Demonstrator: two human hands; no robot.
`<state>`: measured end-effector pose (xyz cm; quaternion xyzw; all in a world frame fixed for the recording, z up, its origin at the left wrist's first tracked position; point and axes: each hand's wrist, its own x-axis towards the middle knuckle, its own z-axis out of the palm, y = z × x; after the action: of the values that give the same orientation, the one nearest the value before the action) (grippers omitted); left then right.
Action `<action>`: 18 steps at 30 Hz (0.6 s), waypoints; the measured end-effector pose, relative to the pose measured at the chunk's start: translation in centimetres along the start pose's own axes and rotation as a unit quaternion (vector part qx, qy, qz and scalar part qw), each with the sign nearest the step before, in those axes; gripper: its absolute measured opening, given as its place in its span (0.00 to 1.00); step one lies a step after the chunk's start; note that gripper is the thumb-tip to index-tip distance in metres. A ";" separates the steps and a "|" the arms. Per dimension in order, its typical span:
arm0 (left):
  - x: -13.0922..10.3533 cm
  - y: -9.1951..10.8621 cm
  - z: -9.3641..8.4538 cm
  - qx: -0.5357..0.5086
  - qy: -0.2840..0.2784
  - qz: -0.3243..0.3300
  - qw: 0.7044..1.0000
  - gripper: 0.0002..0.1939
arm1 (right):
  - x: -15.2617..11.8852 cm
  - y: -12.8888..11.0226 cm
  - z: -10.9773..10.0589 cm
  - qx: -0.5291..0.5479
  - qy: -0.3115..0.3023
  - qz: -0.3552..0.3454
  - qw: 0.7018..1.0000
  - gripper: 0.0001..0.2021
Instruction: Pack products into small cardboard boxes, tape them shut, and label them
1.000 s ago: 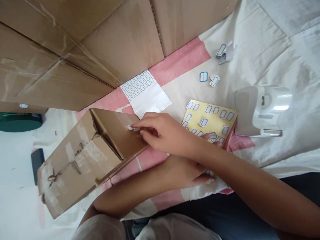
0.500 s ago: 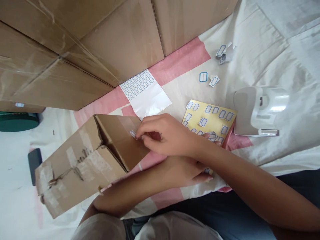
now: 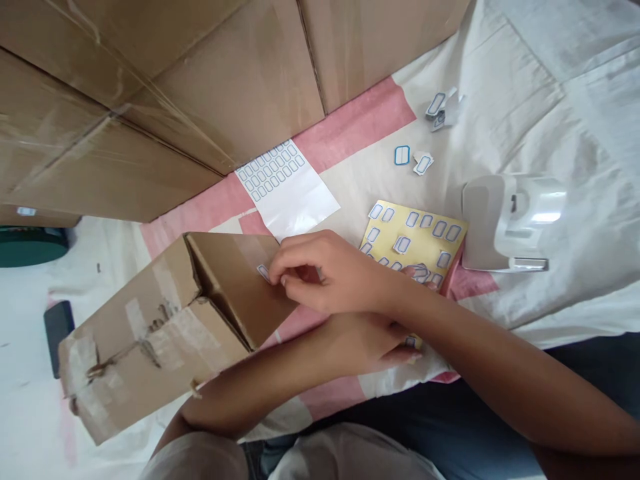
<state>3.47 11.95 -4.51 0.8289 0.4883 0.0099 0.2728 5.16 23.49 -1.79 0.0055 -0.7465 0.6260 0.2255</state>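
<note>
My right hand (image 3: 320,273) reaches across above my left. Its thumb and forefinger are pinched together at a small blue-edged sticker label (image 3: 263,273) against the side of a brown cardboard box (image 3: 155,333). Under that forearm, my left hand (image 3: 367,343) is closed around the near edge of a yellow sheet (image 3: 387,230) with several blue-edged labels on it. Fingertips show on the sheet's face, over a few overlapping labels (image 3: 420,271). Part of the left hand is hidden by the right arm.
Large taped cartons (image 3: 240,87) stand along the back. A white label sheet (image 3: 300,193) lies before them. Loose labels (image 3: 423,163), crumpled label scraps (image 3: 445,108) and a white plastic device (image 3: 510,220) are at right. A dark phone-like object (image 3: 59,339) and green round thing (image 3: 33,247) are left.
The view has shifted slightly, so most things appear a little further left. Both hands keep their places, the right at the label on the box and the left at the yellow sheet.
</note>
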 end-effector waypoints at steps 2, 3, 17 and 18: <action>-0.1 -0.1 0.3 0.008 0.024 -0.004 1.000 0.29 | 0.0 0.1 -0.1 0.008 0.002 0.000 1.000 0.10; -0.1 -0.1 0.4 0.011 0.034 -0.006 0.999 0.29 | 0.0 0.1 -0.1 0.013 0.005 -0.001 1.000 0.11; 0.0 -0.2 0.4 -0.034 0.021 0.000 0.999 0.24 | 0.1 0.5 -0.4 0.010 -0.019 0.041 0.999 0.13; 0.0 -0.2 0.4 -0.035 0.018 0.000 0.999 0.23 | 0.1 0.5 -0.5 0.009 -0.022 0.043 0.999 0.13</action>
<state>3.41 11.84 -4.92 0.8185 0.4921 0.0419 0.2934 5.06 24.05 -2.16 -0.0113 -0.7449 0.6418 0.1819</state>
